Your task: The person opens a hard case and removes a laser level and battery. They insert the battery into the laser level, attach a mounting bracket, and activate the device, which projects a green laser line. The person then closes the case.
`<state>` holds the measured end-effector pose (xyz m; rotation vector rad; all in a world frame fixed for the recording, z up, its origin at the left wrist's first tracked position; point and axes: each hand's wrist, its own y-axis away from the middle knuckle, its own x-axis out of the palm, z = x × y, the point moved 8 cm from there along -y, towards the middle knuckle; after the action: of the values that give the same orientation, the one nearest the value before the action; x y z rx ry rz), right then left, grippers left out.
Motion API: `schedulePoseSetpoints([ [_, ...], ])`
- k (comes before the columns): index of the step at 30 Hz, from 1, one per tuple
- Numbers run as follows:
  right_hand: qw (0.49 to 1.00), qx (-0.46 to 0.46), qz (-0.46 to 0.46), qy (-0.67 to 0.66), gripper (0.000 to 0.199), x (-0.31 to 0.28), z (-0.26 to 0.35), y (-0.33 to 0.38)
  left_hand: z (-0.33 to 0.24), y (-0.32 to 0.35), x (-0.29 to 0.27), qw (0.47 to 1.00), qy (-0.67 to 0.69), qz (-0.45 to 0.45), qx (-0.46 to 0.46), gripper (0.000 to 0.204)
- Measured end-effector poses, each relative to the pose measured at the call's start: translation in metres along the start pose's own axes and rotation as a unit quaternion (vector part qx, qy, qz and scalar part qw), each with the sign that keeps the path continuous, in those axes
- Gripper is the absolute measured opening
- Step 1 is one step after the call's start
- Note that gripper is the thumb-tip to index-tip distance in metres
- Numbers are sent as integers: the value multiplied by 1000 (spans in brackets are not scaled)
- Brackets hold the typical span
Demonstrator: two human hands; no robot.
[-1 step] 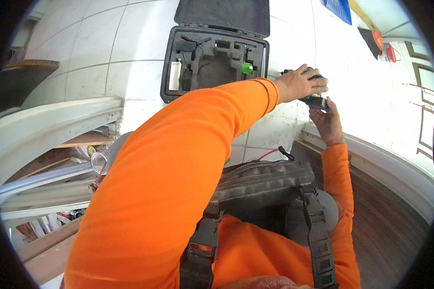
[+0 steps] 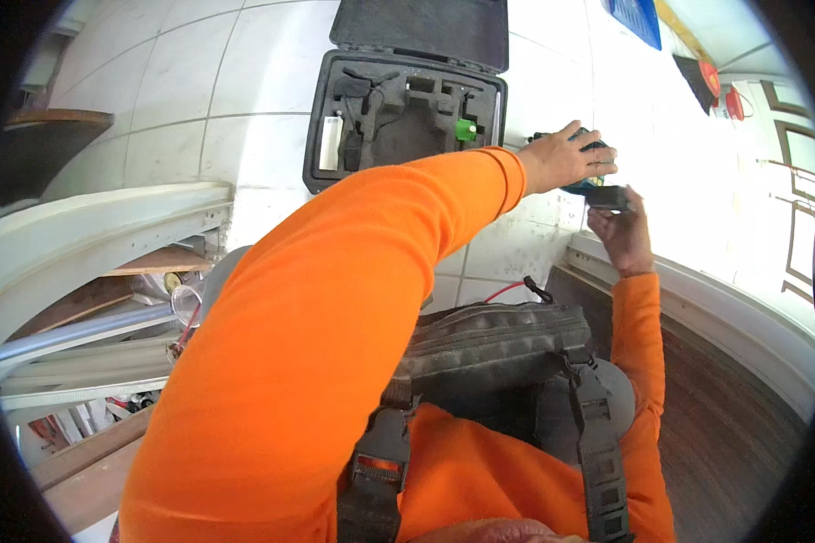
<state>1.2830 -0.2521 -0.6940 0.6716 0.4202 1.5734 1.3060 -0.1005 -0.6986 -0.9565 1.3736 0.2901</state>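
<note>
My left hand (image 2: 566,163) reaches across to the right, fingers spread over a compact dark teal device (image 2: 585,140) on the white tiled floor. Much of the device is hidden beneath the palm and fingers. Just below it, my right hand (image 2: 621,237) grips a black rectangular block (image 2: 610,198), which looks like a battery pack, between thumb and fingers. Whether the block still touches the device I cannot tell. Left of the hands lies an open black hard case (image 2: 314,131) with cut-out foam, holding a green piece (image 2: 465,129), a white box (image 2: 331,143) and a black cable.
A white frame rail (image 2: 109,222) with shelves and clutter stands at left, beside a dark curved board (image 2: 59,149). Against my front hangs a black bag (image 2: 498,339) with straps. A raised white sill (image 2: 733,330) borders dark wood flooring at right. A blue object (image 2: 638,18) lies far off.
My right hand has shifted slightly right and down with the black block, turning it so that more of its flat side shows. The left hand stays on the device.
</note>
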Motion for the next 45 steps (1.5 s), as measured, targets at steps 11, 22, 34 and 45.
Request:
schedulePoseSetpoints([
  [11,933,-133,124,309,60,142,84,-27,211,103,-18,947,-4,273,-172,39],
  [22,567,-494,159,639,41,338,-6,-137,172,212,-13,921,124,302,-214,44],
  [34,407,-506,107,753,43,349,-61,-141,136,197,-8,926,144,296,-186,31],
  [45,579,-463,135,658,41,300,-44,-145,170,205,-5,964,62,246,-80,21],
])
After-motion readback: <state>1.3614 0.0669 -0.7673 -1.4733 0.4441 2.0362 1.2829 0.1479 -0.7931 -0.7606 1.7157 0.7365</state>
